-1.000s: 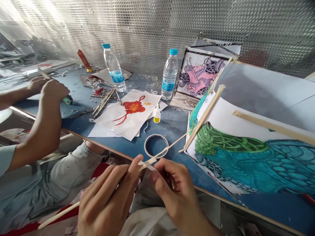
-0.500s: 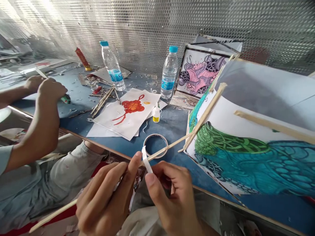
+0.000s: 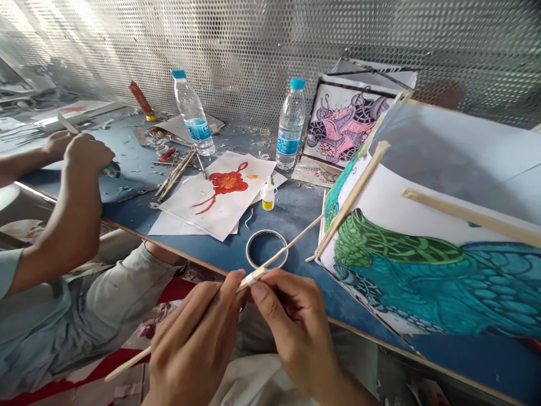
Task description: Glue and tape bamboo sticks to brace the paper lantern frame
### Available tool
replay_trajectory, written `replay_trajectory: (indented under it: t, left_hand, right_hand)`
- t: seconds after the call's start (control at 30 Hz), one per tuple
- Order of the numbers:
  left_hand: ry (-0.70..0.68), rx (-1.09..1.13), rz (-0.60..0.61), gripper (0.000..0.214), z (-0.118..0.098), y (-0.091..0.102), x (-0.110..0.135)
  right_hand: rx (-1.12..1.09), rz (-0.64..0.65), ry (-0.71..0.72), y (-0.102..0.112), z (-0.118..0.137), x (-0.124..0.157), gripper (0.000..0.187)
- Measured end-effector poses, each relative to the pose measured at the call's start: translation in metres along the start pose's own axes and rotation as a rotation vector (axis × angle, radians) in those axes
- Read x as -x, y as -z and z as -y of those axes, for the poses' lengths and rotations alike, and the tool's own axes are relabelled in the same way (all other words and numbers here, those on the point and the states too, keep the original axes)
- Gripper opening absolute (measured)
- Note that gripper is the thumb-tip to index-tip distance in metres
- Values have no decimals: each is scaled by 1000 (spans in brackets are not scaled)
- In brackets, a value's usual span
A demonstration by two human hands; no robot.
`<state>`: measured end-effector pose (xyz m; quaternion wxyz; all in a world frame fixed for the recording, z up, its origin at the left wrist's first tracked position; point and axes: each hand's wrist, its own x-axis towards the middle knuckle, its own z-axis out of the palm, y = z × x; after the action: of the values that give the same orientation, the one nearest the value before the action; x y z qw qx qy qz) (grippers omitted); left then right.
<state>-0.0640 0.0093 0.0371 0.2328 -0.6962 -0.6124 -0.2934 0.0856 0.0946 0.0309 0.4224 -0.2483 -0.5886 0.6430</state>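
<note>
Thin wooden sticks run diagonally through my hands, the far end by the painted paper lantern and the near end low at the left. My left hand is closed around the sticks, index fingertip close to a short band of white tape. That band lies wrapped round the wood between my hands. My right hand pinches with thumb and index finger at the tape, touching the stick; its other fingers are curled and partly hidden. Just beyond, a tape roll lies flat on the table, under the sticks' line.
The painted lantern with a wooden frame stands at the right. A small glue bottle, two water bottles and a drawing are on the blue table. At left, another person's hands hold a tool.
The white tape strip stood up loose from the stick before; now it is wrapped round it. My right hand has shifted slightly up and left, my left hand slightly right.
</note>
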Motion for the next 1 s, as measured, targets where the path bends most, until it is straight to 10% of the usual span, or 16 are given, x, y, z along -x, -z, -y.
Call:
replay_trajectory:
  t: [0.2,0.6,0.77,1.0]
  left_hand:
    - [226,103,10,16,-4,7,-2]
    - [296,403,175,20,-3,15,-1]
    - [272,237,33,24,-4,11,-2]
    - [176,145,-10,36,-7,4,1]
  right_hand:
    - [96,-192,12,6,-9,8,27]
    - [176,-33,84,16,-10,-11,20]
    - [215,-298,165,10,-15,9,25]
    - [257,-152,165,-5,1,15,9]
